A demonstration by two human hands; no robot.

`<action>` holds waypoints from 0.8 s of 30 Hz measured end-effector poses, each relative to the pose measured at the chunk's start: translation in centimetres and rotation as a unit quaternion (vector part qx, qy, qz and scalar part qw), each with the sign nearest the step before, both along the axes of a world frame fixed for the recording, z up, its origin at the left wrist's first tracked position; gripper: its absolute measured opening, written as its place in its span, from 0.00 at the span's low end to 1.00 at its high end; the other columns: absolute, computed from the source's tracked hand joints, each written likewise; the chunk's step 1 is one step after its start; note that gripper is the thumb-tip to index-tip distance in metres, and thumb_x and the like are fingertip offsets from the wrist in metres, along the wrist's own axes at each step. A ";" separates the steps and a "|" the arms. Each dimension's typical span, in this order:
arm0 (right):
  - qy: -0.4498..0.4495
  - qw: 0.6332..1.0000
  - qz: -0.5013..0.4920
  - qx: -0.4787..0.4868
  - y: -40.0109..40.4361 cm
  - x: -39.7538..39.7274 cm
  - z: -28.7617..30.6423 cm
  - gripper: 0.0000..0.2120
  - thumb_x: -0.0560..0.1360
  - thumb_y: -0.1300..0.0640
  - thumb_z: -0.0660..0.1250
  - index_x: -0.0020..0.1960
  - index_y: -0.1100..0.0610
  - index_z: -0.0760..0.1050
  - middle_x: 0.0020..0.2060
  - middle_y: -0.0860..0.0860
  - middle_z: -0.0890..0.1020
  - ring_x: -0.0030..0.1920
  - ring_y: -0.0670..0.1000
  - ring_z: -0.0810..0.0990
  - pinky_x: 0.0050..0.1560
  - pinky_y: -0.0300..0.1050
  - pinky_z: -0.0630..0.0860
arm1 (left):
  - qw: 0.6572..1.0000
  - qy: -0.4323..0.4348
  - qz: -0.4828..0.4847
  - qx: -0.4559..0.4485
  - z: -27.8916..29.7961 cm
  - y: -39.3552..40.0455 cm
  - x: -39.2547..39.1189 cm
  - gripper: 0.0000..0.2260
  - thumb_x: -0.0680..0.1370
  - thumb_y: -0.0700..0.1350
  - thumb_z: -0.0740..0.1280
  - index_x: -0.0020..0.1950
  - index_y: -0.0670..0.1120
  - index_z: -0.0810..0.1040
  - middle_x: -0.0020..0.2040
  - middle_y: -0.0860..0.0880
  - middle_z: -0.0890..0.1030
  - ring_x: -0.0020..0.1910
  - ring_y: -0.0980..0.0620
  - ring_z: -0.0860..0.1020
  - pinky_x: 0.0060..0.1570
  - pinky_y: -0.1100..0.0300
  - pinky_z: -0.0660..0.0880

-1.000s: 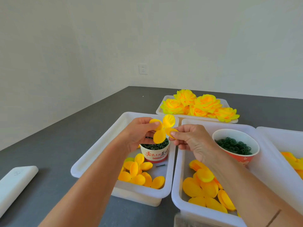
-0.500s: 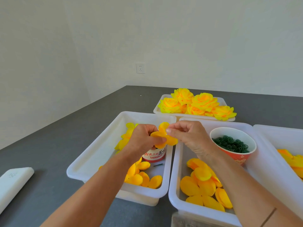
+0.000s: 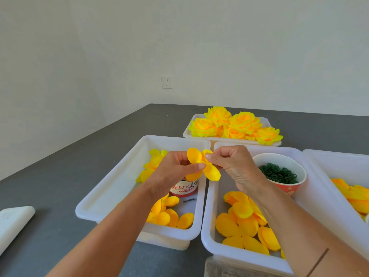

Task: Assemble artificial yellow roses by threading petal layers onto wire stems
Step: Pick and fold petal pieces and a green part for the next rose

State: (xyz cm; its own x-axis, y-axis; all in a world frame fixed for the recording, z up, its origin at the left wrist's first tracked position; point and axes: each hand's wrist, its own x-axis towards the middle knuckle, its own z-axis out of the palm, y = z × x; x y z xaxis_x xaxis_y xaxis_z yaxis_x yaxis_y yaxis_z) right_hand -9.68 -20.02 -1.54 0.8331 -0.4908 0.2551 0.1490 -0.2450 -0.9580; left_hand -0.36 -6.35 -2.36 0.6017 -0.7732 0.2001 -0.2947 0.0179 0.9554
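Both hands hold one yellow petal layer (image 3: 201,165) in the air above the gap between two white bins (image 3: 111,188). The left hand (image 3: 171,172) pinches its lower left with curled fingers; the right hand (image 3: 233,166) pinches its upper right edge. A stem may be hidden behind the left hand. Finished roses (image 3: 235,124) lie in the far tray (image 3: 188,132) on the counter (image 3: 50,176).

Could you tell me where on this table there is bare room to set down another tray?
Bare grey table lies left of the left bin, beyond the white pad, and at the far corner left of the tray of finished roses. It is crowded on the right: the middle bin and right bin stand edge to edge.
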 end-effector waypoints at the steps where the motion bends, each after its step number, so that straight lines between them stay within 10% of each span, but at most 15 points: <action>1: -0.001 1.000 -0.003 -0.003 0.1 -0.1 0.0 0.05 0.70 0.61 0.72 0.43 0.64 0.81 0.32 0.54 0.81 0.31 0.45 0.78 0.35 0.37 0.76 | 1.000 0.001 0.000 -0.001 -0.1 -0.1 0.0 0.04 0.73 0.44 0.70 0.46 0.47 0.83 0.43 0.48 0.84 0.41 0.56 0.80 0.41 0.64 0.76; 6: -0.024 0.997 -0.056 -0.039 0.1 -0.1 -0.5 0.18 0.64 0.59 0.77 0.24 0.54 0.70 0.19 0.44 0.70 0.27 0.48 0.69 0.31 0.42 0.69 | 0.999 0.046 0.001 -0.020 0.0 -0.3 0.0 0.05 0.72 0.46 0.70 0.45 0.46 0.80 0.40 0.44 0.81 0.38 0.51 0.78 0.36 0.62 0.76; 17: 0.000 0.992 0.069 0.101 0.0 -0.2 0.2 0.03 0.71 0.61 0.70 0.39 0.58 0.81 0.29 0.50 0.82 0.31 0.46 0.80 0.35 0.37 0.78 | 0.995 0.018 0.015 -0.102 0.2 0.1 0.4 0.09 0.69 0.40 0.72 0.48 0.44 0.82 0.40 0.46 0.83 0.40 0.50 0.82 0.42 0.60 0.79; 24: -0.005 0.999 -0.012 0.030 0.5 -0.2 0.0 0.14 0.66 0.59 0.75 0.26 0.57 0.74 0.22 0.50 0.73 0.24 0.44 0.69 0.28 0.35 0.70 | 0.995 -0.053 -0.003 -0.081 0.1 -0.1 0.2 0.09 0.71 0.35 0.71 0.46 0.47 0.82 0.42 0.52 0.85 0.43 0.56 0.82 0.44 0.65 0.76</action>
